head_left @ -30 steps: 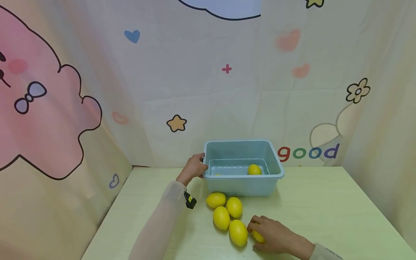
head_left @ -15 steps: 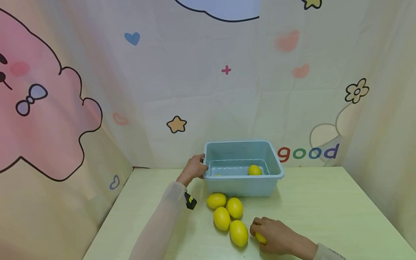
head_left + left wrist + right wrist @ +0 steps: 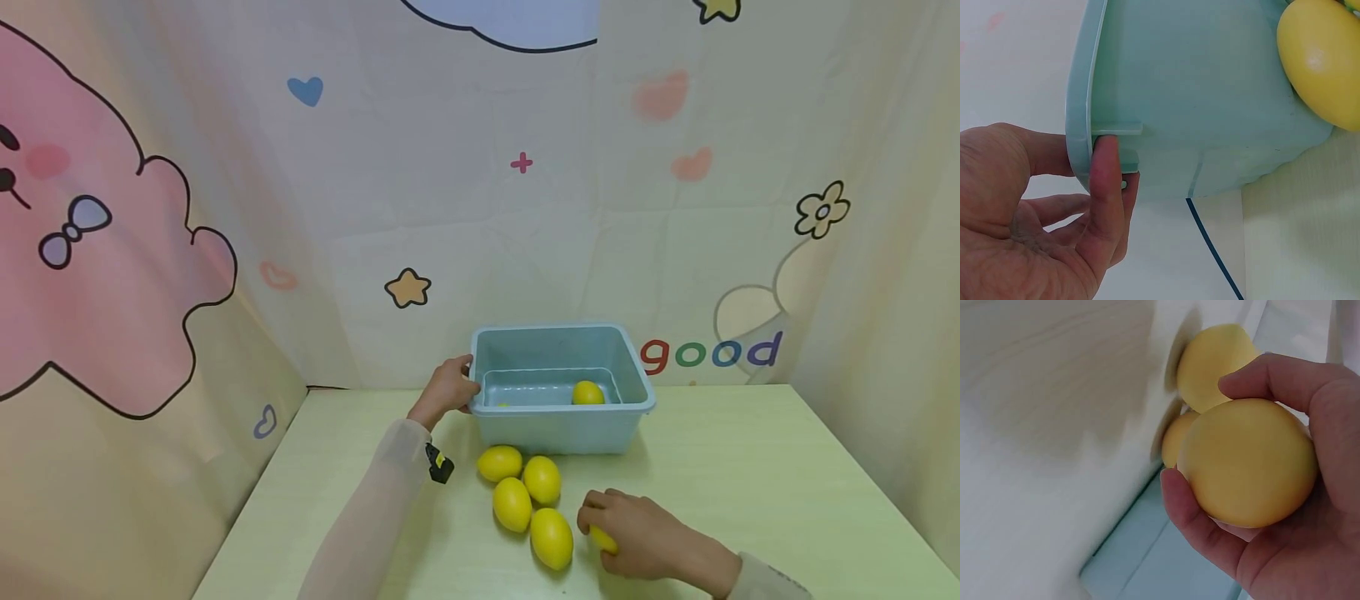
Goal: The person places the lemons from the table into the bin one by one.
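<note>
A light blue plastic basin point(image 3: 558, 432) stands at the back of the table, with one yellow lemon point(image 3: 588, 393) plainly visible inside and a sliver of yellow behind its front rim. My left hand point(image 3: 447, 384) grips the basin's left rim; in the left wrist view the thumb and fingers point(image 3: 1106, 206) pinch it from both sides. My right hand point(image 3: 643, 533) holds a lemon point(image 3: 1250, 464), its thumb and fingers curled round it. To its left, several lemons point(image 3: 551, 539) lie in a loose cluster in front of the basin.
The pale wooden table point(image 3: 750, 483) runs back to a printed curtain point(image 3: 420, 167) directly behind the basin. Curtains also close off the left and right sides. A black wrist device point(image 3: 439, 463) sits on the left sleeve.
The right hand has closed round the lemon and moved slightly right and up, away from the cluster. The left hand and basin stay in place.
</note>
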Action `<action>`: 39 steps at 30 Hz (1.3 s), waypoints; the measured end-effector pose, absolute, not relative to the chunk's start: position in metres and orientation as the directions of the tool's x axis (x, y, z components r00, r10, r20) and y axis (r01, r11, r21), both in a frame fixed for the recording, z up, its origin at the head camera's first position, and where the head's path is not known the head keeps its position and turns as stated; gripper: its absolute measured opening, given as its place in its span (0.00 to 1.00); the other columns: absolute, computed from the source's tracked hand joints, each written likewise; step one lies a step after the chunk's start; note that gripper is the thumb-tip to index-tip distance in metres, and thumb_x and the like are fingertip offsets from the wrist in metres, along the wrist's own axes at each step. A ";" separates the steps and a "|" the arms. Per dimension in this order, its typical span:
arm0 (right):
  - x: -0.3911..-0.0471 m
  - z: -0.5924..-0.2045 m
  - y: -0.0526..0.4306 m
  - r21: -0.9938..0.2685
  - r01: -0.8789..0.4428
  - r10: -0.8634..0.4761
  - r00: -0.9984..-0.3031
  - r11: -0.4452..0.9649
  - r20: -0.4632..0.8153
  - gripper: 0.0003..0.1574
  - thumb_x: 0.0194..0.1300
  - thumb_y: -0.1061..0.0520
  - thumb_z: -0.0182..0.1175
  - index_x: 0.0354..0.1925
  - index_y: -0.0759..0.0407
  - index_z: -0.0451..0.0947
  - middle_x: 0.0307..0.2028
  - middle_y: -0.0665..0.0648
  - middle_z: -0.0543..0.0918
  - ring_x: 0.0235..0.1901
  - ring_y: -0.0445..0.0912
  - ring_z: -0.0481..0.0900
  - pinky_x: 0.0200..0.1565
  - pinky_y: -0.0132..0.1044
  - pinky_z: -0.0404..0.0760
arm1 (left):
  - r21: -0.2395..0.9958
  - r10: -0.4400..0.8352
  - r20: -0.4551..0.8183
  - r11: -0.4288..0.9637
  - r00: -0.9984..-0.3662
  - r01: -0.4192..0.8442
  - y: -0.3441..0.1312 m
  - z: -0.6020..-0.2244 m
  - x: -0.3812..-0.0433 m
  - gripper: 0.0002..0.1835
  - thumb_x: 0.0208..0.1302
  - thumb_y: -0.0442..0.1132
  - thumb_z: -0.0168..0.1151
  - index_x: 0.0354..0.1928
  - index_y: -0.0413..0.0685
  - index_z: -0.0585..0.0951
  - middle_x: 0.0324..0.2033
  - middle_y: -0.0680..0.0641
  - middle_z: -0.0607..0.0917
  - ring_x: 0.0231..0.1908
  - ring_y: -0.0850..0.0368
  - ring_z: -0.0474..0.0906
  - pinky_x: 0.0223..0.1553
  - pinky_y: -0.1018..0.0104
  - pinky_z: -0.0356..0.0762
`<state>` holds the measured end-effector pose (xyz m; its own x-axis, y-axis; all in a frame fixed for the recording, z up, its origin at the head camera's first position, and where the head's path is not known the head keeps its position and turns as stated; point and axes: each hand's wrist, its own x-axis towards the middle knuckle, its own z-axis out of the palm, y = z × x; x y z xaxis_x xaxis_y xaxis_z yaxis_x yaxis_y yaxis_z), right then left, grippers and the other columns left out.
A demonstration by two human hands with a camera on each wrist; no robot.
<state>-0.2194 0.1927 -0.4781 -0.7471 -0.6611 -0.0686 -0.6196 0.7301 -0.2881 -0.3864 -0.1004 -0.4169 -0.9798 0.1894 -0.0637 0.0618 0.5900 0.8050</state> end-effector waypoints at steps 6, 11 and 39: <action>-0.221 -0.468 0.194 -0.269 -0.644 -0.674 -0.738 0.716 -0.025 0.17 0.54 0.56 0.68 0.43 0.44 0.78 0.44 0.41 0.76 0.39 0.39 0.71 0.30 0.31 0.75 | 0.813 0.184 -0.072 0.580 -0.980 0.049 -0.100 -0.417 -0.387 0.34 0.62 0.31 0.58 0.72 0.45 0.65 0.56 0.34 0.77 0.38 0.50 0.81 0.28 0.64 0.87; -0.223 -0.459 0.192 -0.240 -0.652 -0.673 -0.740 0.719 -0.005 0.17 0.54 0.55 0.69 0.42 0.44 0.78 0.44 0.41 0.77 0.39 0.39 0.71 0.29 0.31 0.75 | 0.817 0.182 -0.077 0.575 -0.980 0.043 -0.100 -0.416 -0.387 0.35 0.62 0.31 0.58 0.73 0.44 0.63 0.57 0.34 0.76 0.38 0.49 0.81 0.29 0.64 0.87; -0.228 -0.409 0.194 -0.116 -0.677 -0.657 -0.735 0.727 0.168 0.17 0.53 0.56 0.68 0.43 0.45 0.78 0.44 0.44 0.79 0.38 0.40 0.73 0.32 0.30 0.79 | 0.833 0.169 -0.075 0.553 -0.983 0.031 -0.101 -0.421 -0.389 0.35 0.60 0.30 0.59 0.71 0.43 0.63 0.58 0.34 0.76 0.39 0.48 0.82 0.27 0.64 0.87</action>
<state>-0.2278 0.1939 -0.4089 -0.7346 -0.6574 0.1676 -0.6769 0.7269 -0.1159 -0.3895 -0.1008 -0.4209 -0.9828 0.1686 -0.0748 0.0315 0.5529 0.8327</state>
